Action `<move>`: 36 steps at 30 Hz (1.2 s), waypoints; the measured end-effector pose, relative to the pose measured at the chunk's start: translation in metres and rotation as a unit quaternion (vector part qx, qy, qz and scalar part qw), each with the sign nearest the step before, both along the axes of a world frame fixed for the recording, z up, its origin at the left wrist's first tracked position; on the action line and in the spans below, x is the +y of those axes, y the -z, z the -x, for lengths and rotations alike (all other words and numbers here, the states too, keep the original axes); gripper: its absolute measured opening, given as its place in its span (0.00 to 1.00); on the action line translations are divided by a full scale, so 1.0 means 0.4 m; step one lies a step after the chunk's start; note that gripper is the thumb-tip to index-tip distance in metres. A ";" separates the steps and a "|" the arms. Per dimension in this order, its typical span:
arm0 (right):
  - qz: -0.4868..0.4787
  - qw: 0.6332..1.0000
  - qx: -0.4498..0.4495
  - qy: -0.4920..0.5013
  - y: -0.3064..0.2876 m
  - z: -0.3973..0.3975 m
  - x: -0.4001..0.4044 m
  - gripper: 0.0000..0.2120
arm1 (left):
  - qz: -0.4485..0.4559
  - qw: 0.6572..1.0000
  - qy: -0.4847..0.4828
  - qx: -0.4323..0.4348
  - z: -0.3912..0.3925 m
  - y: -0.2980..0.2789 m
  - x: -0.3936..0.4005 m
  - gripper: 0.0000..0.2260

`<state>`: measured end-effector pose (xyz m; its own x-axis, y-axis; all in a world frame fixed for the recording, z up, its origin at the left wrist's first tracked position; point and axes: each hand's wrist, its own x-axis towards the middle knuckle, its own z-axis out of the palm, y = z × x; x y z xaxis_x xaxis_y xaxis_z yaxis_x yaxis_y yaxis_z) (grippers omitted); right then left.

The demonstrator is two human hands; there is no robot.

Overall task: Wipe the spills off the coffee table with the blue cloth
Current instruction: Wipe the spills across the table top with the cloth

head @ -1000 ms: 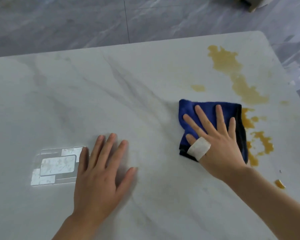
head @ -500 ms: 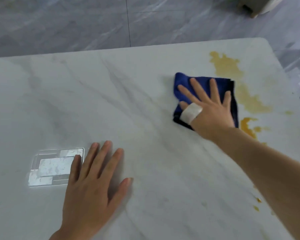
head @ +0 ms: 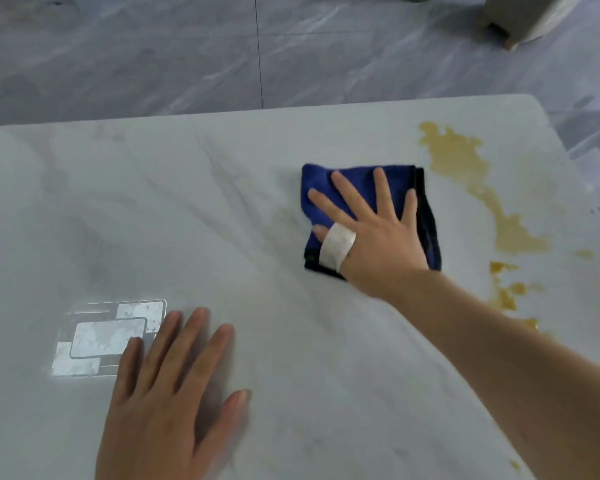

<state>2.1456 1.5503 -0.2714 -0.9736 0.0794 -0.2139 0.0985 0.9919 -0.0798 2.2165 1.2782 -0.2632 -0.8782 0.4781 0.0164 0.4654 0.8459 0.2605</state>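
A folded blue cloth [head: 357, 178] lies flat on the white marble coffee table [head: 222, 209], right of centre. My right hand [head: 374, 233], with a white bandage on the thumb, presses down on it with fingers spread. A long yellow-brown spill [head: 461, 164] runs down the table just right of the cloth, with a wider pool [head: 516, 237] and smaller splashes [head: 503, 289] nearer me. My left hand [head: 167, 403] rests flat on the table at the lower left, palm down, holding nothing.
A bright window reflection [head: 101, 337] shows on the tabletop beside my left hand. Grey tiled floor [head: 187, 57] lies beyond the far table edge. A pale furniture leg [head: 520, 19] stands on the floor at the top right.
My right hand slid the cloth away from me and a little to the left, off the lower splashes. My left hand stayed flat on the table.
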 end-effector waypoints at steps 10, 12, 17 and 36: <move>0.006 0.999 -0.008 0.037 -0.015 -0.090 0.003 0.27 | 0.004 1.000 -0.003 0.015 -0.001 0.008 -0.004 0.27; 0.027 1.000 -0.012 -0.011 -0.027 -0.113 -0.048 0.28 | 0.006 1.000 -0.003 0.014 0.000 0.005 -0.004 0.27; -0.026 0.998 -0.007 -0.053 -0.016 -0.048 -0.058 0.28 | 0.013 1.000 0.005 0.025 -0.001 0.004 -0.005 0.27; -0.007 0.999 0.001 -0.040 -0.019 0.121 -0.023 0.28 | 0.015 1.000 -0.010 -0.006 0.013 0.002 0.009 0.26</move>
